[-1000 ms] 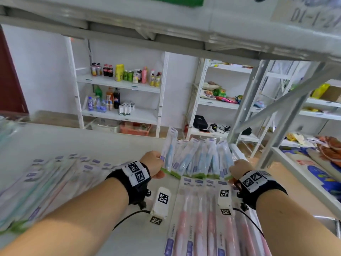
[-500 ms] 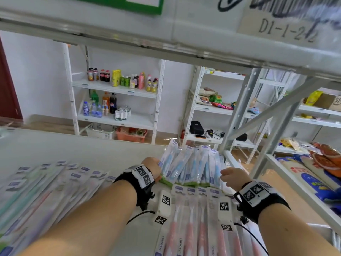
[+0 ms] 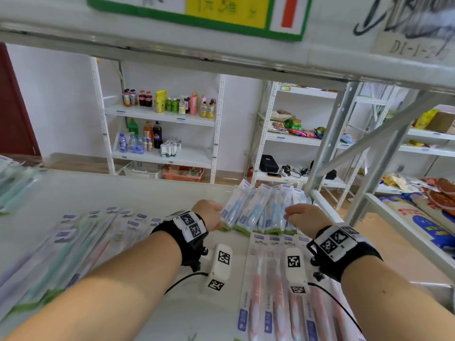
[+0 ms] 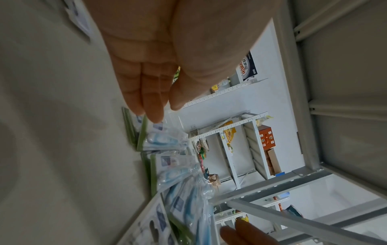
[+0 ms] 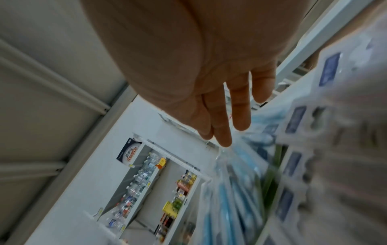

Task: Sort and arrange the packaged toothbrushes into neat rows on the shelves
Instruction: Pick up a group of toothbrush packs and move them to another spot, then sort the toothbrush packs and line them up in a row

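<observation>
A fanned row of blue packaged toothbrushes point(image 3: 261, 210) lies at the back of the white shelf point(image 3: 160, 195). My left hand point(image 3: 211, 214) is at the row's left end, its straight fingers point(image 4: 154, 114) touching the leftmost blue pack point(image 4: 159, 139) with the thumb close by. My right hand point(image 3: 295, 215) hovers over the right part of the row with fingers point(image 5: 224, 137) straight and slightly spread above the blue packs point(image 5: 240, 182). Nearer me lies a row of pink toothbrush packs point(image 3: 268, 291). Mixed packs point(image 3: 73, 242) are spread on the left.
The upper shelf's edge point(image 3: 221, 57) hangs low overhead. Grey metal uprights point(image 3: 330, 143) and a brace stand right of the blue row. Beyond are other racks with bottles point(image 3: 170, 102) and snacks point(image 3: 293, 126). Bagged goods point(image 3: 423, 217) lie at the right.
The pack my left hand held raised now lies in the row. My right hand moved left from the row's right edge over the packs. The view tilted up.
</observation>
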Demonstrator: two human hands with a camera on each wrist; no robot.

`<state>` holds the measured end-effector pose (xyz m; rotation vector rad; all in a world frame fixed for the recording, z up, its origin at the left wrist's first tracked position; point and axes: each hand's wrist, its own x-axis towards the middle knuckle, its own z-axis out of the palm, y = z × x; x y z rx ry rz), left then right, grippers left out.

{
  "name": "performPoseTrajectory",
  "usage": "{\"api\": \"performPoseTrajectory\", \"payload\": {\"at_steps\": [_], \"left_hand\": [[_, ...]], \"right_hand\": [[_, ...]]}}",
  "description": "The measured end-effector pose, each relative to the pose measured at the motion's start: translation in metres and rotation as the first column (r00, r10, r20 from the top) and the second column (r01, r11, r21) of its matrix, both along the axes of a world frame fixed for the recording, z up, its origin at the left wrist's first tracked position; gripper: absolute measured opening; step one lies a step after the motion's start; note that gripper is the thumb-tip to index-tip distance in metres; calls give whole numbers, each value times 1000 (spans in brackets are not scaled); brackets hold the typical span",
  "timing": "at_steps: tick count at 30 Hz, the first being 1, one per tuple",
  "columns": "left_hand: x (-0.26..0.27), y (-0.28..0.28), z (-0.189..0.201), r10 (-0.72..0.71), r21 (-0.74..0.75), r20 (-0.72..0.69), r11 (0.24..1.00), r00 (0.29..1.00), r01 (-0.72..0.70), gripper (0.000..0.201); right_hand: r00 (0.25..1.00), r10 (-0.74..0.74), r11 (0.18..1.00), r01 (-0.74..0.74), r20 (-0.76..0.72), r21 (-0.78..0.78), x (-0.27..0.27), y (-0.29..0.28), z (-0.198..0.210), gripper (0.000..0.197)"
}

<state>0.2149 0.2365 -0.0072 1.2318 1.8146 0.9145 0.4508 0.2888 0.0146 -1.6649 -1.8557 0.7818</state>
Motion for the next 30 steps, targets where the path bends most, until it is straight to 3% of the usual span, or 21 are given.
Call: {"api": "performPoseTrajectory", "payload": {"at_steps": [5, 15, 22, 25, 30], "left_hand": [[-36, -42, 9, 61, 9, 167, 998, 984, -64, 32], [-177, -142, 0, 216, 102, -37, 972, 976, -211, 23], [-251, -208, -17, 306, 123, -141, 949, 942, -290, 26], [-268, -227, -27, 316, 109, -206, 948, 926, -299, 31], [-284, -247, -37, 248, -42, -349, 959, 904, -279, 49]], "right_hand": [[994, 110, 993, -110, -18, -35, -61, -32, -3, 29], [952, 304, 947, -305, -28, -100, -198, -121, -21, 25], [954, 296, 954, -298, -52, -39, -257, -177, -35, 24], [972, 212, 977, -212, -99, 11, -270, -194, -40, 25], [987, 101, 995, -100, -123, 18, -271, -211, -43, 24]]}}
